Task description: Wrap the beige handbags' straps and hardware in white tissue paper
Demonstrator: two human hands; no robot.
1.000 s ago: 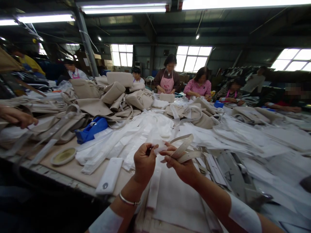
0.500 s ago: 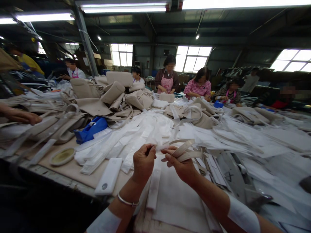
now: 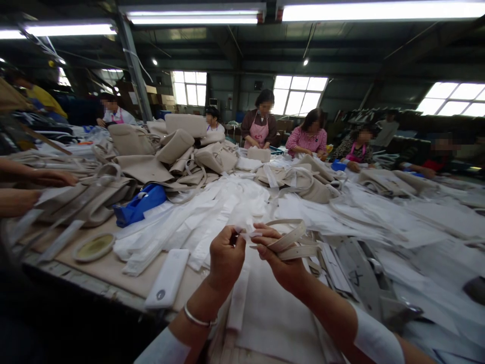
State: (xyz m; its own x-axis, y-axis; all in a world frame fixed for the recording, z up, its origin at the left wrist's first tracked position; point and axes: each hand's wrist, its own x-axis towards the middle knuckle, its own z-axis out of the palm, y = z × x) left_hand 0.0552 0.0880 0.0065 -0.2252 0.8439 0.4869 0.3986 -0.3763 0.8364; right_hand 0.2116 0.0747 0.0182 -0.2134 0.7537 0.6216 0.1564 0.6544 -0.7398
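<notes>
A beige strap (image 3: 299,251), bent into a loop, is gripped in my right hand (image 3: 282,265), between thumb and fingers. Close beside it, my left hand (image 3: 227,258) is closed in a pinch on a thin, whitish strip (image 3: 245,235) that reaches to the right fingertips. Whether the strip is film or paper, I cannot tell. Beneath both hands lies a stack topped with a white sheet (image 3: 280,321). Loose white wrapping sheets (image 3: 227,202) spread out just beyond my fingers.
Left of my hands are a white flat device (image 3: 168,278), a tape roll (image 3: 94,246) and a blue tape dispenser (image 3: 140,205). Beige bags (image 3: 182,146) are heaped behind. A grey metal tool (image 3: 364,273) lies at right. Co-workers' hands (image 3: 56,178) work at far left; several people sit or stand opposite.
My two hands stay close together, with the strap tilted slightly differently. At far left, the co-worker's hand has moved right, and a second hand has come into view by a beige bag.
</notes>
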